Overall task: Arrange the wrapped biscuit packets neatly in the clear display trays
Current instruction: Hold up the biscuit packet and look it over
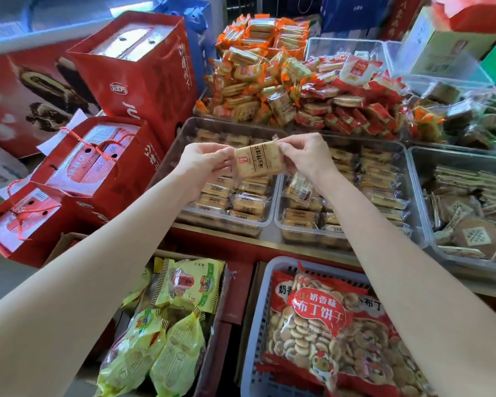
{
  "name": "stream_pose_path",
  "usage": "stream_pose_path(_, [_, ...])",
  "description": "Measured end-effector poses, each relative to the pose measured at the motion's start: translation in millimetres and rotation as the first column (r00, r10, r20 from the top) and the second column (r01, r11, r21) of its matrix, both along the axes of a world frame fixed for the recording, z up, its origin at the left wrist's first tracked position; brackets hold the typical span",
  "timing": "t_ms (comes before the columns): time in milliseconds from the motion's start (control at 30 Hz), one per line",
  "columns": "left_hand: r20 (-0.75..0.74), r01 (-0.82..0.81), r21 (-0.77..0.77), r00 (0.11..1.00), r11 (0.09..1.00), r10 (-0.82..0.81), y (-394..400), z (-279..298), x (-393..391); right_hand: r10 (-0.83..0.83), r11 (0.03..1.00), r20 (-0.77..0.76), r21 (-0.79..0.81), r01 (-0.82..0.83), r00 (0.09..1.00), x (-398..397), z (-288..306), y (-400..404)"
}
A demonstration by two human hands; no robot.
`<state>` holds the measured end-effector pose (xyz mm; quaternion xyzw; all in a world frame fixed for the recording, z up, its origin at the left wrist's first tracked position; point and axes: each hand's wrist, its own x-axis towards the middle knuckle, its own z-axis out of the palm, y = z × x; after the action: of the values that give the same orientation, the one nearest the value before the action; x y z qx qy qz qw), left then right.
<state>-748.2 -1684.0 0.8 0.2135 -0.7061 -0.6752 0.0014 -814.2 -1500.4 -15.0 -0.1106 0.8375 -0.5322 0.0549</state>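
The left tray (pixel 184 133) already holds tidy rows. Above it, the left hand (pixel 204 161) and right hand (pixel 305 159) each pinch an end of one packet (pixel 259 163), held in the air. Right of the left tray, the middle tray (pixel 407 167) looks jumbled, so much sorting seems left.
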Motion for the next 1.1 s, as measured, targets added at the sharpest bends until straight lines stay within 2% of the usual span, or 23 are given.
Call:
stream_pose_path(133, [0.009,0.057,-0.131,0.998,0.99,-0.056,8,-5,-7,-0.134,0.991,0.051,-0.005,0.134,0.99,-10,-8,2])
stream_pose_path(233, [0.034,0.06,-0.134,0.998,0.989,-0.055,9,-10,-13,-0.187,0.982,0.051,-0.009,0.188,0.981,-12,-10,7])
stream_pose_path(333, [0.05,0.079,-0.151,0.996,0.985,-0.072,11,-12,-18,-0.223,0.972,0.115,-0.048,0.23,0.968,-16,-16,12])
stream_pose_path(433, [0.026,0.065,-0.251,0.998,0.966,-0.06,13,-15,-26,-0.269,0.959,0.173,-0.04,0.28,0.947,-22,-23,19])
stream_pose_path(500, [0.051,0.164,-0.361,0.986,0.918,-0.156,14,-20,-29,-0.34,0.931,0.224,-0.053,0.36,0.913,-29,-26,29])
stream_pose_path(567, [0.152,0.286,-0.383,0.957,0.878,-0.246,15,-29,-29,-0.429,0.881,0.301,-0.067,0.468,0.852,-33,-32,42])
stream_pose_path(700, [0.234,0.298,-0.368,0.946,0.881,-0.222,14,-48,-25,-0.534,0.785,0.459,-0.041,0.618,0.71,-36,-60,54])
stream_pose_path(767, [0.283,0.329,-0.436,0.934,0.838,-0.219,13,-55,-24,-0.554,0.814,0.414,0.089,0.574,0.722,-38,-70,53])
stream_pose_path(867, [0.33,0.371,-0.544,0.919,0.753,-0.215,6,-65,-21,-0.491,0.836,0.147,0.357,0.418,0.858,-40,-69,48])
stream_pose_path(967, [0.351,0.368,-0.6,0.919,0.71,-0.179,-10,-74,-10,-0.289,0.879,-0.031,0.388,0.278,0.957,-42,-58,22])
stream_pose_path(1100, [0.367,0.342,-0.688,0.925,0.64,-0.1,-46,-81,12,0.006,0.926,-0.076,0.376,0.023,0.997,-39,-54,-48])
